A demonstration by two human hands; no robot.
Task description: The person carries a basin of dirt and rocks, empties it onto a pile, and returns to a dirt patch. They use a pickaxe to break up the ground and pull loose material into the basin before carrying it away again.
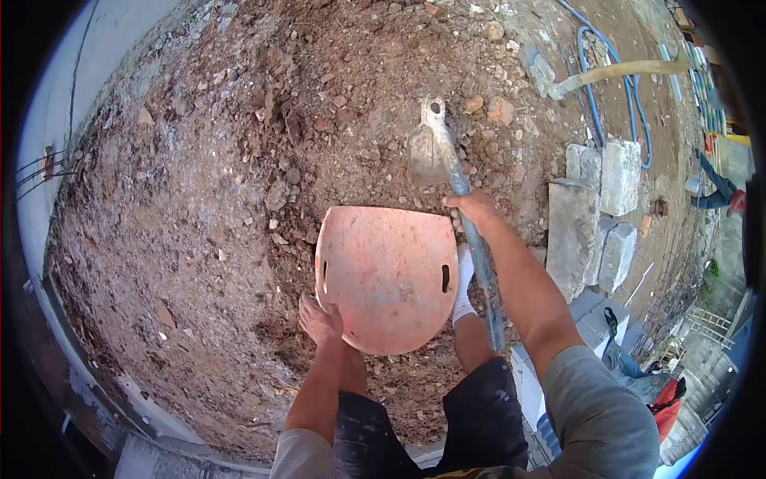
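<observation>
A worn orange plastic scoop pan (387,275), flat across the top and rounded toward me, with a slot at each side, lies on the dirt in front of my legs. At its lower left rim is my left hand (321,321), curled against the edge; part of the fingers is hidden. My right hand (474,209) is wrapped around the handle of a hoe (479,263), just beyond the pan's upper right corner. The hoe's dusty blade (428,156) rests on the soil ahead, its round eye at the top.
Concrete blocks (573,235) are stacked on the right. Beyond them are a blue hose (594,104) and a wooden-handled tool (622,73). Two other people are partly visible at the far right. Rubble-strewn soil (191,239) stretches left to a pale wall (56,96).
</observation>
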